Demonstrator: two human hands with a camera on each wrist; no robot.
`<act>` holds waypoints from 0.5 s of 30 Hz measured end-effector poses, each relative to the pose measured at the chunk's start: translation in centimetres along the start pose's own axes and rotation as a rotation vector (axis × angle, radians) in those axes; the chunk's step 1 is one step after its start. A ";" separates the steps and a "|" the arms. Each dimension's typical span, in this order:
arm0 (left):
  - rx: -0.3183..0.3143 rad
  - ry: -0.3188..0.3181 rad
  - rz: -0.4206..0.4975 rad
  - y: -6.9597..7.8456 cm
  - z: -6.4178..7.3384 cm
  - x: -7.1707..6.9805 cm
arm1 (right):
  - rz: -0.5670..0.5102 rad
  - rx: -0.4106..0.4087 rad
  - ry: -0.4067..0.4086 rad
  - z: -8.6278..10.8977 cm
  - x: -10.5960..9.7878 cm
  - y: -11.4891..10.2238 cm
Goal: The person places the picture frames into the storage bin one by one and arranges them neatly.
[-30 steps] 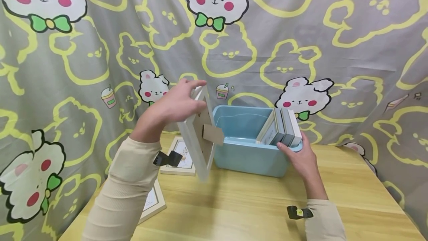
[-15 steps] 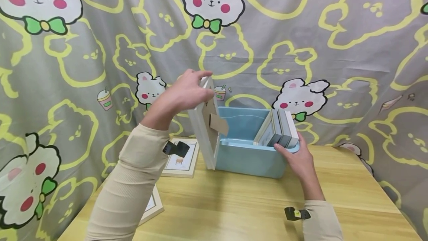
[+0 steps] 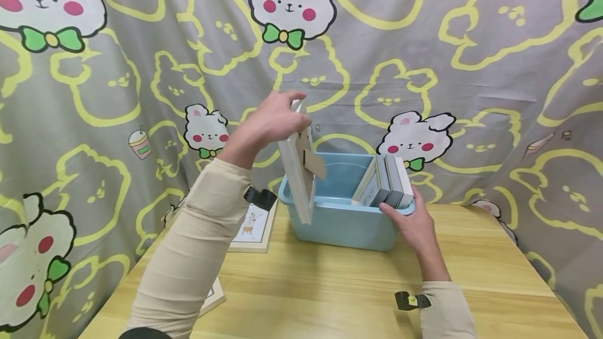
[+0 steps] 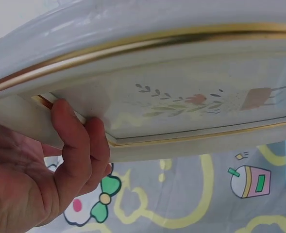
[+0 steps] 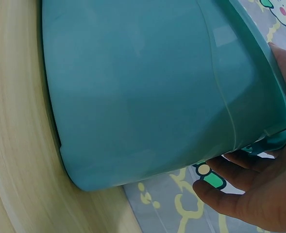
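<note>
My left hand [image 3: 278, 119] pinches the top edge of a white picture frame [image 3: 298, 177], which hangs tilted at the left end of a light blue plastic bin [image 3: 346, 229]. The frame's brown cardboard stand [image 3: 314, 164] sticks out toward the bin's inside. In the left wrist view, gold trim and a potted-plant print [image 4: 196, 102] show on its front, the fingers lying over one end. My right hand [image 3: 416, 224] grips the bin's right end at the rim, thumb on the near side. Several picture frames [image 3: 383, 184] lean upright inside the bin's right part.
On the wooden table [image 3: 330, 297] left of the bin lies a cream picture frame [image 3: 252, 230] with a plant print, partly under my left forearm. Another frame [image 3: 215, 297] lies nearer, mostly hidden by the sleeve. A patterned curtain [image 3: 339, 114] hangs close behind the bin.
My left hand has carried the white picture frame up and to the right, from beside the bin to over its left end. The right hand keeps its grip on the rim.
</note>
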State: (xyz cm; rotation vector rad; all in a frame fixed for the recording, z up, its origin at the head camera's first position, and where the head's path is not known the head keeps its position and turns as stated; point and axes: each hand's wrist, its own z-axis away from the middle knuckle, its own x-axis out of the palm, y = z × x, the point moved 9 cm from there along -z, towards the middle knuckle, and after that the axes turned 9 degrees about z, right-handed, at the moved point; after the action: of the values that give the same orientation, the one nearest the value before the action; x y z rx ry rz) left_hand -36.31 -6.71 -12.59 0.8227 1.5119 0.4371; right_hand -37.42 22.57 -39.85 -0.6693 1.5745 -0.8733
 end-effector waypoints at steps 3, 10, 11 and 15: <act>0.011 0.000 0.008 -0.1 -0.6 0.3 | -0.002 -0.004 0.000 -0.1 0.1 0.0; 0.023 0.023 0.036 -0.4 -2.1 1.3 | -0.008 -0.004 -0.003 -0.2 0.1 0.1; 0.021 0.029 0.036 -0.4 -2.3 1.4 | -0.008 -0.004 -0.003 -0.2 0.0 0.2; 0.013 0.046 0.021 -0.3 -3.1 1.8 | -0.009 -0.006 0.004 -0.2 -0.1 0.2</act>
State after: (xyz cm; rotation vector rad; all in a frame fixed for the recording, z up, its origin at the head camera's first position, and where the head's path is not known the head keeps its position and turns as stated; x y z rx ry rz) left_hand -39.32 -4.98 -13.60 0.8442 1.5512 0.4648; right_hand -37.54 22.81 -39.92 -0.6796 1.5790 -0.8772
